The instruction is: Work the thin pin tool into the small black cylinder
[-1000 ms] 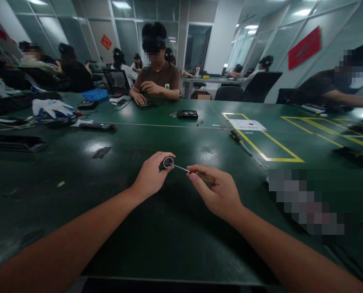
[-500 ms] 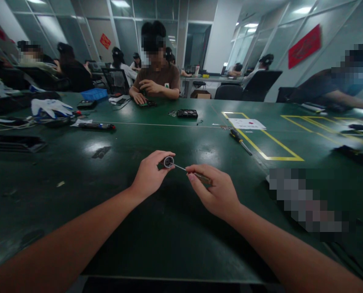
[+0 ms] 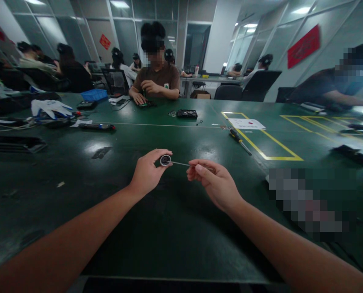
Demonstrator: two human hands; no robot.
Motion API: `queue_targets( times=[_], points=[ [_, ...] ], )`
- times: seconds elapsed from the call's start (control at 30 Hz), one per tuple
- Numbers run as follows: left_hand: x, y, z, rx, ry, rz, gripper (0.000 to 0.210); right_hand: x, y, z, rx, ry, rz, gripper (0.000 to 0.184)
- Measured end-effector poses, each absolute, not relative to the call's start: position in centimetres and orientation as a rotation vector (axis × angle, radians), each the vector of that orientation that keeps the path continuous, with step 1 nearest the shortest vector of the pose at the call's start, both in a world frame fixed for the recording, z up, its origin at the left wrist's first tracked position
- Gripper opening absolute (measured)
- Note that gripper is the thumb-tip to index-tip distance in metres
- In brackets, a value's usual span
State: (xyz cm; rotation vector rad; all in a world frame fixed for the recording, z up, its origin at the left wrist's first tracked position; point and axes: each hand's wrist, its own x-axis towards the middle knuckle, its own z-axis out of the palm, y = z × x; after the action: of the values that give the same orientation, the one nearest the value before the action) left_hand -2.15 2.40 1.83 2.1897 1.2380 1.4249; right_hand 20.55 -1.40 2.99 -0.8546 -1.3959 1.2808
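Note:
My left hand (image 3: 147, 171) pinches a small round part (image 3: 165, 160) with a light rim and a dark inside; its open face is turned toward me. Between thumb and fingers of my right hand (image 3: 216, 179) is a screwdriver (image 3: 181, 164), its thin metal shaft pointing left. The tip reaches the mouth of the round part; how deep it sits I cannot tell. Most of the handle is hidden by my fingers. Both hands are held over the green table (image 3: 169, 236).
A yellow-and-black screwdriver (image 3: 240, 141) lies beside yellow tape and a white paper (image 3: 247, 123). A dark box-like part (image 3: 187, 114) is farther back. White gloves (image 3: 51, 109) and a pen-like tool (image 3: 96, 126) lie at left. A co-worker (image 3: 157, 77) sits opposite.
My right hand has rolled, and its fingers have shifted on the screwdriver's handle. The shaft now lies more level. My left hand and the round part have moved slightly left.

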Motion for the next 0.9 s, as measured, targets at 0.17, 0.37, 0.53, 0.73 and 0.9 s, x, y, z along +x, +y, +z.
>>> queue_targets(
  times=[0.17,0.37,0.53,0.73,0.9],
  points=[
    [-2.1,2.2,2.1,2.221,1.24,1.443,0.023,20.8,-2.2,3.4,-0.935,-1.599,1.041,0.027],
    [-2.0,2.0,2.3,2.259,1.232,1.444,0.025,20.6,-3.2,3.9,-0.993,-1.857,0.706,0.022],
    [-2.0,2.1,2.4,2.312,1.21,1.433,0.024,20.8,-3.4,4.7,-0.971,-1.943,0.534,0.021],
    [-2.2,2.3,1.8,2.409,1.164,1.453,0.025,20.8,-3.4,4.9,-0.972,-1.985,0.447,0.02],
    [-2.2,2.4,1.6,2.45,1.15,1.471,0.024,20.8,-3.3,5.0,-0.95,-2.001,0.397,0.018]
  ],
)
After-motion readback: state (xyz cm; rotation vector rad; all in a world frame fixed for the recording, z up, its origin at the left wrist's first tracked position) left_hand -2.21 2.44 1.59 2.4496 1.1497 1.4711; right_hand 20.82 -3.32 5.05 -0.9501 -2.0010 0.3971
